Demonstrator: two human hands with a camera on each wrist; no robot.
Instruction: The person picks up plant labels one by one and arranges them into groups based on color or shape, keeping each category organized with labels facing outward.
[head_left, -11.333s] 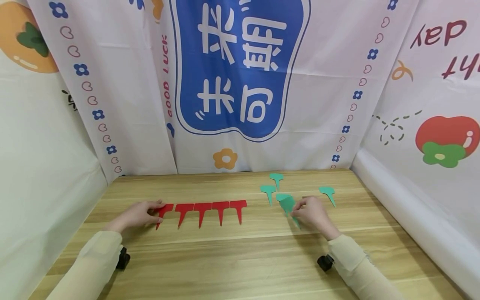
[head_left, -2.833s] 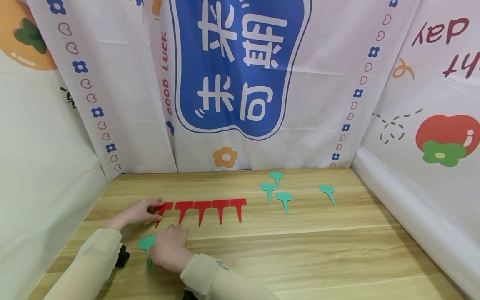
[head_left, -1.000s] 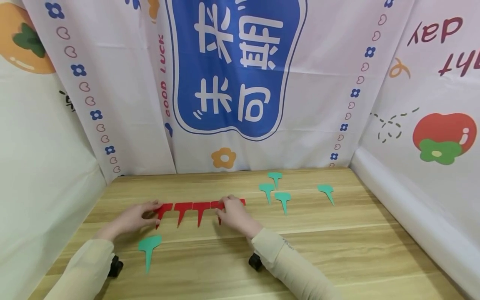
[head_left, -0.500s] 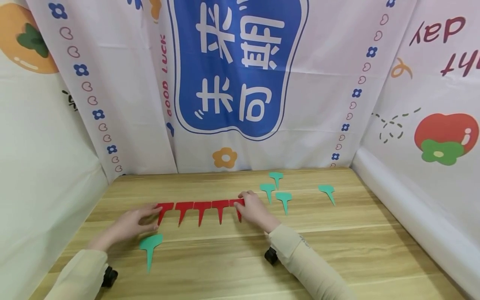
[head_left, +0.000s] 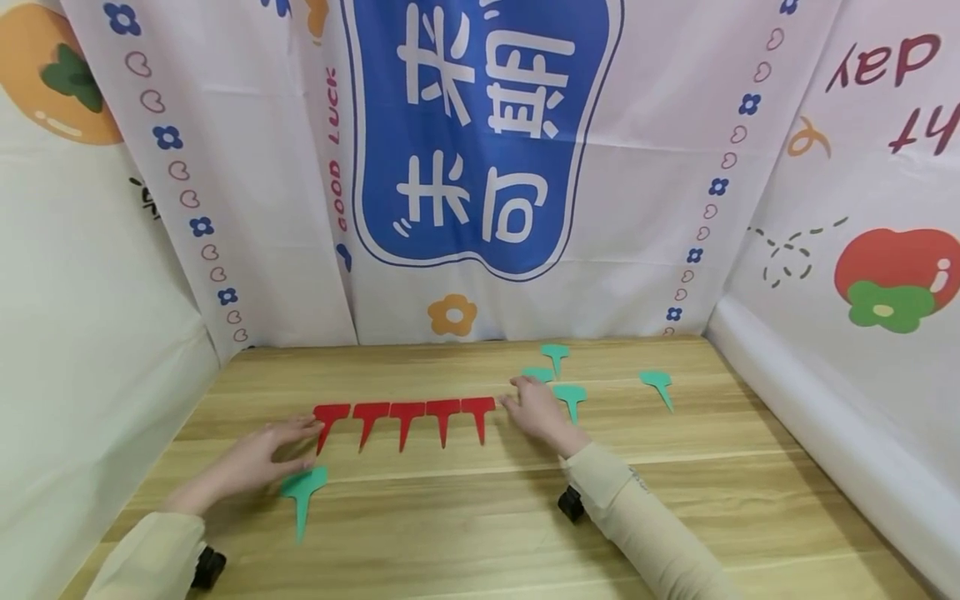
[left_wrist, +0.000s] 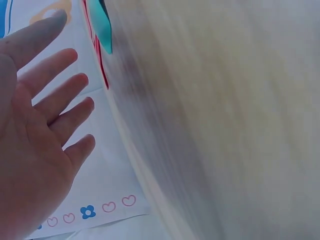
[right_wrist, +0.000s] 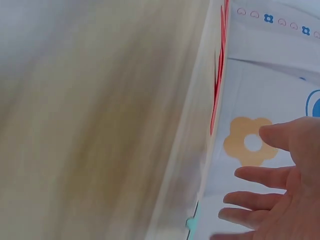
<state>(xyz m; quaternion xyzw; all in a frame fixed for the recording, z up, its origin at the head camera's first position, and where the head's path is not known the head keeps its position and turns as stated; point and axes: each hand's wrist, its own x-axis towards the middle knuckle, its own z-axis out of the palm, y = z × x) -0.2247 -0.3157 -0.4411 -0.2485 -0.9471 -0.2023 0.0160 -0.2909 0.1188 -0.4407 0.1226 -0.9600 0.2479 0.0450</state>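
We see five red T-shaped plant labels [head_left: 407, 411] in a row on the wooden table [head_left: 465, 533]. The left hand [head_left: 251, 467], fingers spread and gripping nothing, overlaps the leftmost one; we cannot tell whether it touches. Nearer us lies a green label [head_left: 302, 487]. The right hand [head_left: 542, 412], loosely spread, hides a far green label's [head_left: 537, 374] stem. Both wrist views give us cropped, edge-on labels and blurred tabletop.
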